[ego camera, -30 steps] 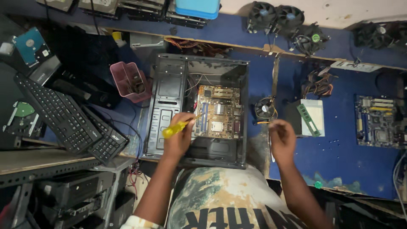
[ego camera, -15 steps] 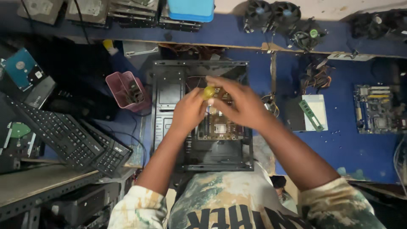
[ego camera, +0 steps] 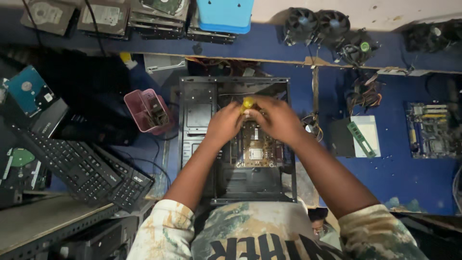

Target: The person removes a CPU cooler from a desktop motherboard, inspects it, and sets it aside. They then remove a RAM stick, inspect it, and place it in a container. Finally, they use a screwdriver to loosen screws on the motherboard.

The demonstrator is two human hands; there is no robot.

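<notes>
Both hands have edged toward the far end of the open computer case (ego camera: 192, 144). Over its motherboard (ego camera: 255, 144), the yellow screwdriver handle (ego camera: 248, 103) sits gripped between the left hand (ego camera: 224, 125) and right hand (ego camera: 276, 118), fingers closed around it. Left of the case stand a pink cup (ego camera: 142, 113) and black keyboards (ego camera: 82, 168) on the desk (ego camera: 414, 183).

The screwdriver (ego camera: 248, 103) shaft and tip are hidden behind both hands' fingers (ego camera: 260, 111).

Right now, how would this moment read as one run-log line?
left hand: gripping yellow-handled screwdriver | right hand: also on its handle | under them: motherboard inside open computer case | beside case: pink bin, keyboard
</notes>
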